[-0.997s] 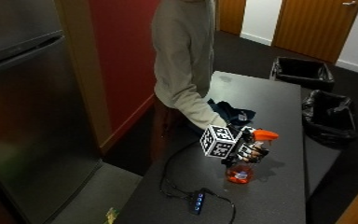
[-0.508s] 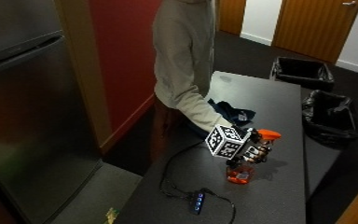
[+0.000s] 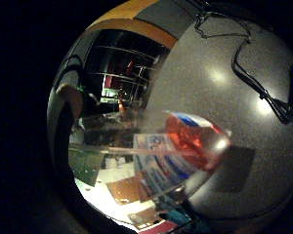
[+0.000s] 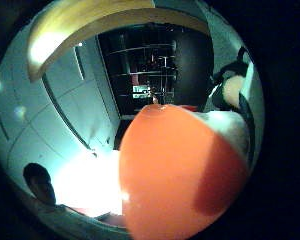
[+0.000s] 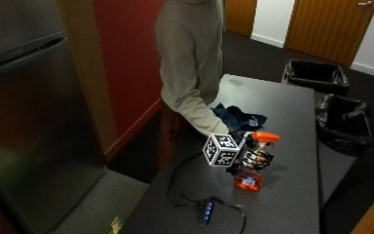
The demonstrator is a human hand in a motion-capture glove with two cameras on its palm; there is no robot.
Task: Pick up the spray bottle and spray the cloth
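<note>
Spray bottle (image 5: 252, 165) beside cloth (image 5: 237, 117), on table (image 5: 290, 107)

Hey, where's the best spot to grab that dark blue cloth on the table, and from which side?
Pinch a raised fold near the middle of the cloth, coming from above. It lies crumpled on the table, so its folds stand up as ready handles. The right hand already grips the spray bottle, so the bare hand would likely do it.
</note>
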